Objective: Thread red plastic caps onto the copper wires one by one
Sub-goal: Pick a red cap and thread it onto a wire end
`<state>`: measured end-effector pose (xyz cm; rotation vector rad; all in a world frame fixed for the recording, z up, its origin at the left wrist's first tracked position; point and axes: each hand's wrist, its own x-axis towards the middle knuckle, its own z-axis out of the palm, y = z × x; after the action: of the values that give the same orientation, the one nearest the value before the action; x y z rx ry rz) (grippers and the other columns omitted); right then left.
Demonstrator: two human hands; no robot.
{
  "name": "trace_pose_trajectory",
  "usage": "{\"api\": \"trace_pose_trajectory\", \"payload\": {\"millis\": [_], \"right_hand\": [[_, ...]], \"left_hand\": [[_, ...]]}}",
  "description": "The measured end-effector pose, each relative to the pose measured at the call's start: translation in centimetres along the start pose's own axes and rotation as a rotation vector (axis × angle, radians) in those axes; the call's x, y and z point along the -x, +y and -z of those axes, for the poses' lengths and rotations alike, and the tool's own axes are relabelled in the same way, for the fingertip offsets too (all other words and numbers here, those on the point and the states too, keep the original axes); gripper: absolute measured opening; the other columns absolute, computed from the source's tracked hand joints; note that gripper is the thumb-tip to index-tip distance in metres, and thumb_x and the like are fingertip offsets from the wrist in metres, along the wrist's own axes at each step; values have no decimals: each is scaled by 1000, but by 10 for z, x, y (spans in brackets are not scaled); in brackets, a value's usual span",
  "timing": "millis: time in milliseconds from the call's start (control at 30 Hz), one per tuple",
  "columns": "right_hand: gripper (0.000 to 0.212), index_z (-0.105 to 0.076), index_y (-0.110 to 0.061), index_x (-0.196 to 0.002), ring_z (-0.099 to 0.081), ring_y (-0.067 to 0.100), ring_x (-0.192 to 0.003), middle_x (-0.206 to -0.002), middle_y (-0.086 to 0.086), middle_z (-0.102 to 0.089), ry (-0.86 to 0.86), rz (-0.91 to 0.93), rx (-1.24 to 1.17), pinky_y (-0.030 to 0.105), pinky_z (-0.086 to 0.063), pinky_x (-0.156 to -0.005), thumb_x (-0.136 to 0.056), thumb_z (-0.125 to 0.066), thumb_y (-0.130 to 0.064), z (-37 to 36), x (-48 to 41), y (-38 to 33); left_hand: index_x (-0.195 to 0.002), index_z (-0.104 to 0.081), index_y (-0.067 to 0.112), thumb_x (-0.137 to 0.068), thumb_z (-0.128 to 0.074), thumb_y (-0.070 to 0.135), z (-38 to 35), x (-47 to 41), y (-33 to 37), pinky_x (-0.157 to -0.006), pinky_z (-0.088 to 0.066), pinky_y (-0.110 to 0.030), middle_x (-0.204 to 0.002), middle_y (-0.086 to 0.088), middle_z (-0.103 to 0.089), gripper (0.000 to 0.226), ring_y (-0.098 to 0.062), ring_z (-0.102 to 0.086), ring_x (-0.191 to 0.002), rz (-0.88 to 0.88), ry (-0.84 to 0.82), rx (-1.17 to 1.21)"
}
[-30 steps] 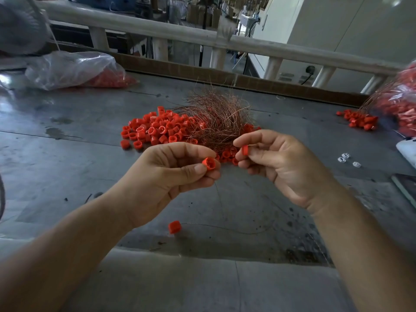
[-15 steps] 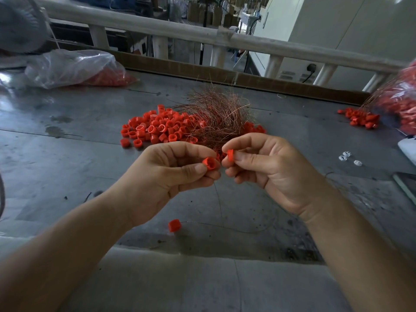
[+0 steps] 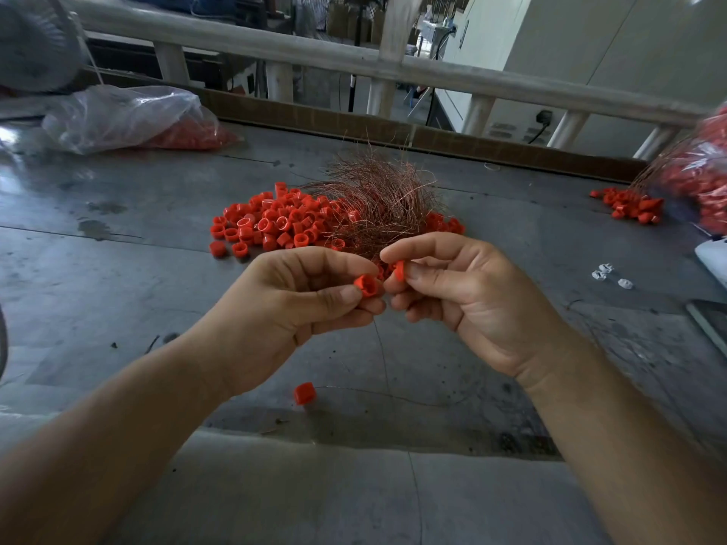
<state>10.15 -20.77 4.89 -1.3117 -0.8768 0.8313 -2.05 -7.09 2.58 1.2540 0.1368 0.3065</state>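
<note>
My left hand (image 3: 299,304) pinches a red cap (image 3: 366,285) between thumb and forefinger, its open end facing me. My right hand (image 3: 468,300) pinches a second red cap (image 3: 398,269) just to the right, the two almost touching. A thin copper wire (image 3: 383,356) hangs down from between the hands to the grey table (image 3: 118,293). Behind them lie a heap of loose red caps (image 3: 275,222) and a tangled bundle of copper wires (image 3: 381,198). One cap on a wire (image 3: 305,393) lies near the table's front edge.
A clear plastic bag with red caps (image 3: 130,118) lies at the back left. A small pile of red caps (image 3: 629,204) and a bag of caps (image 3: 704,179) are at the right. Small white parts (image 3: 609,275) lie right of my hands. A pale railing (image 3: 314,59) runs behind the table.
My right hand has moved left with its cap, closing the gap until the cap is right beside the one in my left hand. The left hand has hardly moved.
</note>
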Motion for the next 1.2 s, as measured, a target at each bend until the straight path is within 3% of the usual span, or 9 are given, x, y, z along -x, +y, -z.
{"api": "trace_pose_trajectory", "payload": {"millis": [167, 300, 500, 600, 800, 1000, 1200], "right_hand": [[21, -64, -15, -89, -62, 7, -65, -71, -1, -64, 58, 32, 87, 15, -48, -57, -71, -62, -6, 0, 0, 1], [20, -65, -15, -80, -63, 5, -65, -69, -4, -66, 96, 77, 195, 15, -49, -58, -80, -59, 4, -4, 2, 0], [21, -66, -20, -84, -66, 11, -63, -68, 0, -68, 117, 118, 264, 19, -50, -54, -84, -57, 0, -5, 3, 0], [11, -67, -20, -84, -66, 10, -66, -70, 0, -67, 119, 133, 242, 18, -51, -59, -75, -63, -15, -5, 3, 0], [22, -62, -21, -87, -66, 10, -72, -77, -2, -66, 156, 193, 323, 19, -52, -65, -65, -65, -24, -7, 2, 3], [25, -65, -29, -85, -65, 4, -73, -76, -8, -67, 144, 307, 445, 17, -52, -70, -69, -70, -11, -14, 2, 7], [23, -68, -20, -84, -68, 9, -73, -82, -2, -69, 164, 331, 499, 22, -55, -70, -70, -73, -2, -16, 3, 9]], "left_hand": [[-78, -75, 11, -63, -59, 2, 0, 0, 0, -62, -55, -20, -77, -8, -72, 24, -17, -70, -72, 0, -3, -7], [-78, -75, 11, -63, -60, 3, -1, 0, 0, -62, -55, -20, -78, -8, -72, 23, -17, -70, -72, -3, -5, -15], [-78, -75, 11, -62, -60, 3, -1, 0, 0, -61, -55, -20, -77, -8, -72, 23, -16, -70, -71, -3, 12, -14], [-78, -75, 12, -62, -60, 3, -1, 0, 0, -61, -55, -20, -77, -9, -72, 24, -18, -70, -72, 5, 13, -17], [-77, -75, 11, -61, -59, 3, -3, 0, 1, -60, -55, -20, -76, -8, -73, 24, -17, -70, -71, -2, 43, -26], [-71, -76, 15, -59, -58, 2, -6, 0, 2, -58, -54, -19, -70, -6, -72, 25, -15, -70, -67, -35, 94, -22], [-73, -72, 12, -57, -63, 5, -5, -1, 0, -60, -55, -20, -73, -9, -71, 20, -18, -70, -69, -60, 103, -67]]}}
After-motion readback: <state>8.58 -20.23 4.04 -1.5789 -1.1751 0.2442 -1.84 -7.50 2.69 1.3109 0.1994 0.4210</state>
